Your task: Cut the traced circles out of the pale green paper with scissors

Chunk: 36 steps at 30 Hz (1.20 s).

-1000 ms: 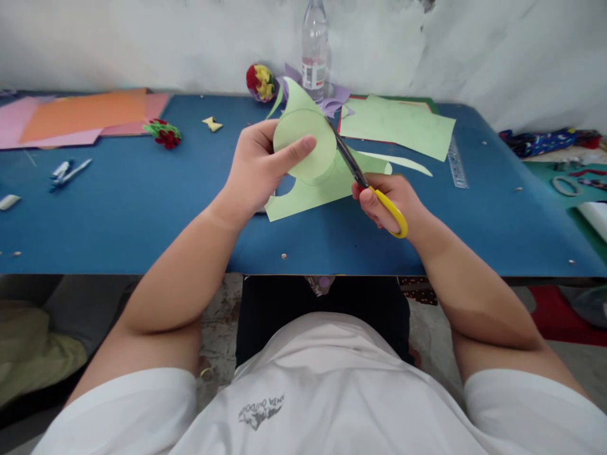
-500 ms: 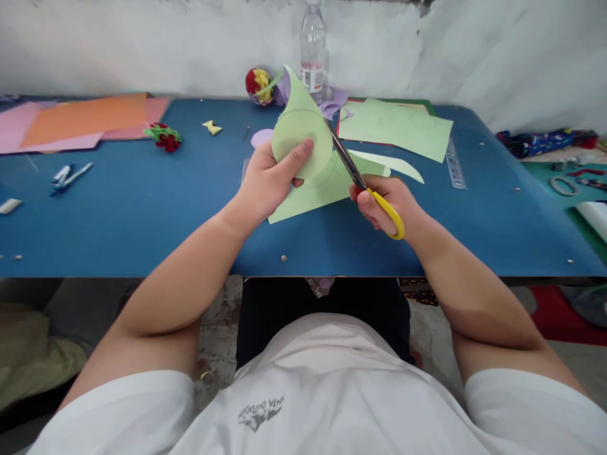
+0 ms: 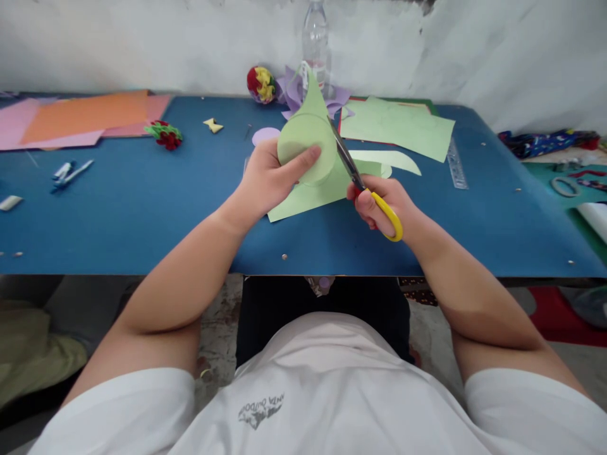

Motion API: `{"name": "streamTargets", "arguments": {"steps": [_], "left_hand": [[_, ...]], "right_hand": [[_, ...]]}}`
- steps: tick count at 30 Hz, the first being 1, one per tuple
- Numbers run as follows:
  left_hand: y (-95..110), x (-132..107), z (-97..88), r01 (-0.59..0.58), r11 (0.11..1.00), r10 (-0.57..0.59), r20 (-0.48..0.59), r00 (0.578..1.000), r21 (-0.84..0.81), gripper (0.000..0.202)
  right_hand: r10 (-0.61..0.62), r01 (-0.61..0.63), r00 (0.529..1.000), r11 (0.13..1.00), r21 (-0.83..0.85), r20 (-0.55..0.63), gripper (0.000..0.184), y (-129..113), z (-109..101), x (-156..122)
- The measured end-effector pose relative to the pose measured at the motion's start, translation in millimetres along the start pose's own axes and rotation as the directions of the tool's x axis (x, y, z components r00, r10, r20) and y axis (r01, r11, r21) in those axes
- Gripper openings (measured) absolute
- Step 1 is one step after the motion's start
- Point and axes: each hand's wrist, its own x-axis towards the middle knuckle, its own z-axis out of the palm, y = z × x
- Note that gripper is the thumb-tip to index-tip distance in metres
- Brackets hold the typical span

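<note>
A round piece of light green paper (image 3: 306,136) is pinched in my left hand (image 3: 272,174), the thumb lying across its face. From its upper edge a tapering green strip stands up, partly cut away from the disc. My right hand (image 3: 379,199) grips scissors (image 3: 391,221) with yellow and red handles. Their blades point up and left, against the disc's right edge. Beneath the hands lies a larger green sheet (image 3: 303,199) on the table. A pale curved offcut (image 3: 391,161) rests to the right, behind the scissors.
Purple paper petals (image 3: 289,88) and a clear bottle (image 3: 315,38) stand at the back by a red-yellow ball (image 3: 260,84). Green sheets (image 3: 403,123) and a ruler (image 3: 456,164) lie right; orange paper (image 3: 90,117), pens (image 3: 69,175) and a red-green paper flower (image 3: 164,134) lie left.
The disc has shifted slightly right and turned in my left hand. Its cut strip now stands more upright and farther right. The scissors stay at the disc's right edge.
</note>
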Motion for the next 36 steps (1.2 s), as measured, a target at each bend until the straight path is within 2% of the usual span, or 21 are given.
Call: {"name": "streamTargets", "arguments": {"steps": [13,25,36], "left_hand": [[6.9,-0.9,-0.9,0.107,0.993,-0.105,0.052,0.993,-0.053,0.047],[4.6,-2.7,1.7,0.048,0.999,-0.048,0.043,0.998,-0.021,0.045],[3.2,-3.3,4.3,0.033,0.998,-0.031,0.049,0.998,-0.044,0.048]], "right_hand": [[-0.027,0.027,1.0,1.0,0.01,-0.003,0.081,4.0,1.1,-0.3],[0.019,-0.026,0.997,0.995,0.094,0.074,0.078,7.6,0.8,-3.6],[0.007,-0.01,0.998,0.999,0.052,0.059,0.078,4.8,0.6,-3.0]]}}
